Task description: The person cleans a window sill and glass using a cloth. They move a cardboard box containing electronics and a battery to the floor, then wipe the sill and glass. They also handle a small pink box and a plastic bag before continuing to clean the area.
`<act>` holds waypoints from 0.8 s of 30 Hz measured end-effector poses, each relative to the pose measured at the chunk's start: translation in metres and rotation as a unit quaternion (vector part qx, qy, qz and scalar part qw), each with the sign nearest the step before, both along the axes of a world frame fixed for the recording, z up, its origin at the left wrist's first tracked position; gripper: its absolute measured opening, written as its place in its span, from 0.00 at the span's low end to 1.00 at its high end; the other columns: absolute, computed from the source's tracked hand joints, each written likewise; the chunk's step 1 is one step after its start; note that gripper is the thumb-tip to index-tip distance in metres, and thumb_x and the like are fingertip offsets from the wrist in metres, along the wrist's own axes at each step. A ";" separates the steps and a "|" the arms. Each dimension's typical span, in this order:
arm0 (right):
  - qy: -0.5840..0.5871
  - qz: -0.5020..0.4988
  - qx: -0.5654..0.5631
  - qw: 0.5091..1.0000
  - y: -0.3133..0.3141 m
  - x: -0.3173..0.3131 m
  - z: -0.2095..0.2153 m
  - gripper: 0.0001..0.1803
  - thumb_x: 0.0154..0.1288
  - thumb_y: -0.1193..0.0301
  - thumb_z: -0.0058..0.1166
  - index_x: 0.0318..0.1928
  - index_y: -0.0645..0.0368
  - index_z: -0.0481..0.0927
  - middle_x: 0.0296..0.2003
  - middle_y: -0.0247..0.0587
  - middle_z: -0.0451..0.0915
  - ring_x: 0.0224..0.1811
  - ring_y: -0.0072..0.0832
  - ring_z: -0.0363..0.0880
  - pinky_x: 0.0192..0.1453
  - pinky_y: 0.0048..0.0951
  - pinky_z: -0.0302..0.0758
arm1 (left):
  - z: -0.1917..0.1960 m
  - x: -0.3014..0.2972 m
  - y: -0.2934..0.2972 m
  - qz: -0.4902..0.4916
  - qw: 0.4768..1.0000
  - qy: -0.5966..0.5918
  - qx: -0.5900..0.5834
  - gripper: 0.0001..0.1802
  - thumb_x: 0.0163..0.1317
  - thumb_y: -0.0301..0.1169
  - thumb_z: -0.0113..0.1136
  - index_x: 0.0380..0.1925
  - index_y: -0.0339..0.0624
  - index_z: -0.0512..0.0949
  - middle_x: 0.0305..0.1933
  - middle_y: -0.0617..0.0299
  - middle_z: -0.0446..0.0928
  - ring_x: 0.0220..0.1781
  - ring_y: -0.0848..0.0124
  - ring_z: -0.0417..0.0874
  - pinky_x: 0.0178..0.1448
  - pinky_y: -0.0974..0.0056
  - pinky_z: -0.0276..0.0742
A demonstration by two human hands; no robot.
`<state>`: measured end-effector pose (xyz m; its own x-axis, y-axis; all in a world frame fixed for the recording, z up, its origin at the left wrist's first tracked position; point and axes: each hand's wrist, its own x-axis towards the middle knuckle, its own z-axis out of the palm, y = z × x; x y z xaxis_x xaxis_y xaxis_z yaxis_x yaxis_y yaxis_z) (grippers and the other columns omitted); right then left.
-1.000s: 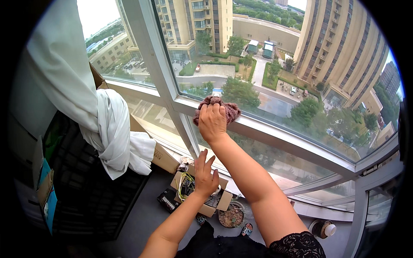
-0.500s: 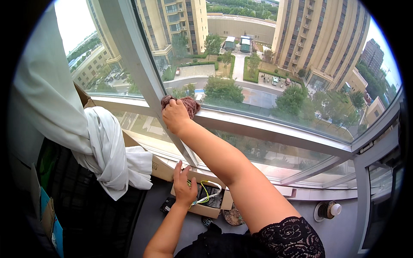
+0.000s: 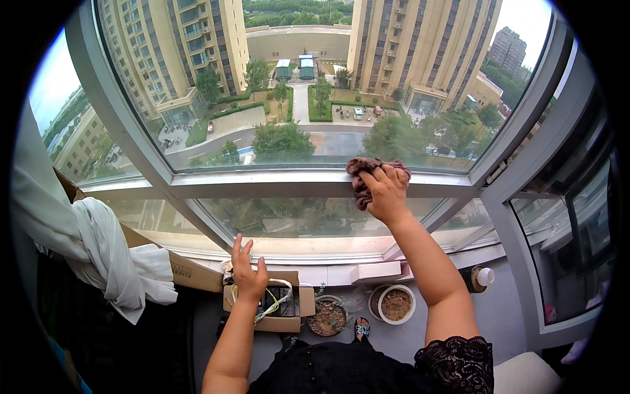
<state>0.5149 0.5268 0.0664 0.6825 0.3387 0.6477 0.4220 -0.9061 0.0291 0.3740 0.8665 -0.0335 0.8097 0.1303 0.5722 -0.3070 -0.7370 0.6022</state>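
Observation:
My right hand (image 3: 388,190) grips a crumpled brown cloth (image 3: 359,178) and presses it on the window's horizontal frame bar (image 3: 282,187), right of the middle. Part of the cloth hangs over the bar's near edge, and some of it is hidden under my fingers. Above the bar is the large glass pane (image 3: 262,148). My left hand (image 3: 248,270) is raised with its fingers apart and holds nothing. It hovers above a cardboard box (image 3: 279,324) with white and yellow-green cables (image 3: 283,289) in it.
A knotted white curtain (image 3: 111,243) hangs at the left beside a long cardboard piece (image 3: 197,272). On the floor stand a pot of soil with a plant (image 3: 326,316) and a white-rimmed pot (image 3: 412,305). An inward-opened window sash (image 3: 525,262) stands at the right, near a white-capped container (image 3: 484,277).
My right hand has slid the cloth rightward along the frame bar, from the left upright to right of the middle. My view has turned right. My left hand stays raised, fingers apart.

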 end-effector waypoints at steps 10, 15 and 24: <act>-0.019 -0.289 0.018 0.957 -0.257 -0.006 -0.037 0.30 0.45 0.78 0.55 0.54 0.51 0.76 0.52 0.38 0.76 0.62 0.43 0.67 0.67 0.54 0.58 | 0.007 -0.032 -0.013 0.014 1.000 0.022 -0.009 0.27 0.54 0.22 0.60 0.56 0.35 0.71 0.69 0.43 0.62 0.68 0.45 0.65 0.68 0.51 0.63; -0.077 -0.161 0.044 0.983 -0.098 -0.010 -0.033 0.26 0.44 0.74 0.54 0.50 0.51 0.80 0.49 0.38 0.78 0.58 0.44 0.70 0.63 0.48 0.60 | 0.003 -0.052 0.020 0.066 0.997 0.024 -0.011 0.26 0.54 0.23 0.61 0.56 0.35 0.72 0.67 0.42 0.65 0.67 0.46 0.68 0.69 0.53 0.64; -0.044 0.094 0.012 0.994 0.304 0.016 -0.010 0.24 0.44 0.69 0.60 0.47 0.53 0.81 0.38 0.37 0.76 0.51 0.37 0.71 0.53 0.45 0.61 | 0.020 -0.055 0.078 0.077 0.994 0.008 -0.083 0.26 0.54 0.22 0.62 0.56 0.35 0.71 0.64 0.42 0.69 0.65 0.47 0.71 0.68 0.54 0.67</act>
<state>0.5309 0.8305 0.0562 0.5484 0.4397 0.7113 0.5814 -0.8118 0.0536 0.3195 0.9444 -0.0138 0.7812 0.3452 0.5201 -0.1874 -0.6650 0.7230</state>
